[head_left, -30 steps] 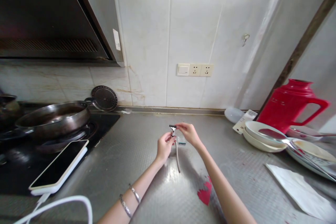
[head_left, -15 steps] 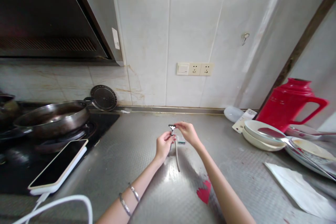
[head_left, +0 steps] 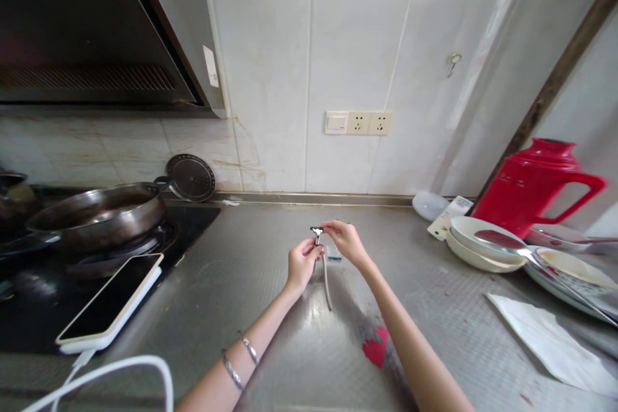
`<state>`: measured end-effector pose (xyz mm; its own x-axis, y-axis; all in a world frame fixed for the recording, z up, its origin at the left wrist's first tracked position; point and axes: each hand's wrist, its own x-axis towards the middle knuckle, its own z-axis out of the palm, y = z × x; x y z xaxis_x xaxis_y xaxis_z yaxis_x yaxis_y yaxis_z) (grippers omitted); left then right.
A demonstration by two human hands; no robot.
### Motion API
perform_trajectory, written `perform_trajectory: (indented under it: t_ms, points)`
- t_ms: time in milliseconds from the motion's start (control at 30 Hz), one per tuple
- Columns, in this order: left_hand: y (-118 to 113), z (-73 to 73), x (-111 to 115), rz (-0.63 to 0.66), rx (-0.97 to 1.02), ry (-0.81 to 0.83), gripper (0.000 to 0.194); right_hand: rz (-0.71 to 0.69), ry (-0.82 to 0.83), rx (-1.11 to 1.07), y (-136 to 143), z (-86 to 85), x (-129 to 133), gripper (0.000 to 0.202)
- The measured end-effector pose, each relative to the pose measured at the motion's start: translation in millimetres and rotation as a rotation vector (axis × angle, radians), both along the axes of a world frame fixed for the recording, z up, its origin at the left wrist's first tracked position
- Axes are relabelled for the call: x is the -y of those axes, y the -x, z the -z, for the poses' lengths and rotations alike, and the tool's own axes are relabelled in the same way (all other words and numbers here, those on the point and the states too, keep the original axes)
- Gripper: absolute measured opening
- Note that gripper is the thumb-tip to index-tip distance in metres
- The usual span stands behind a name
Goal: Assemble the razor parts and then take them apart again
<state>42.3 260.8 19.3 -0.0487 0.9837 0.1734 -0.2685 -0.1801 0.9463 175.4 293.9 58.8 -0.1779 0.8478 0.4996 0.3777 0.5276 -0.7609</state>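
In the middle of the head view, above the metal counter (head_left: 270, 309), is a small razor (head_left: 317, 236) with a dark crosswise head and a silvery neck. My left hand (head_left: 301, 265) is closed around its handle, just below the neck. The fingertips of my right hand (head_left: 345, 239) pinch the right end of the head. Beneath the hands lies a thin, pale grey, cord-like strip (head_left: 326, 283); its upper end is near my left fingers. Just right of it is a small clear piece with a dark green edge (head_left: 334, 258).
To the left, a steel pan (head_left: 103, 212) stands on the black stove, with a phone (head_left: 112, 302) and white cable (head_left: 120, 364) in front. Right are stacked bowls (head_left: 483, 257), a red thermos (head_left: 531, 187), a spoon and white paper (head_left: 550, 338). A red heart-shaped sticker (head_left: 375, 346) is near my right forearm.
The view has shifted slightly. Both hands keep nearly the same hold on the razor, with no clear change in grip.
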Motion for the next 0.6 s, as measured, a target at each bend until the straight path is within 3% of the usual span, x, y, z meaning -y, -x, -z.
perform_trajectory:
  t_ms: [600]
  points:
    - [-0.2, 1.2, -0.1, 0.004, -0.024, 0.002, 0.025, 0.032, 0.007, 0.004, 1.5, 1.5, 1.5, 0.022]
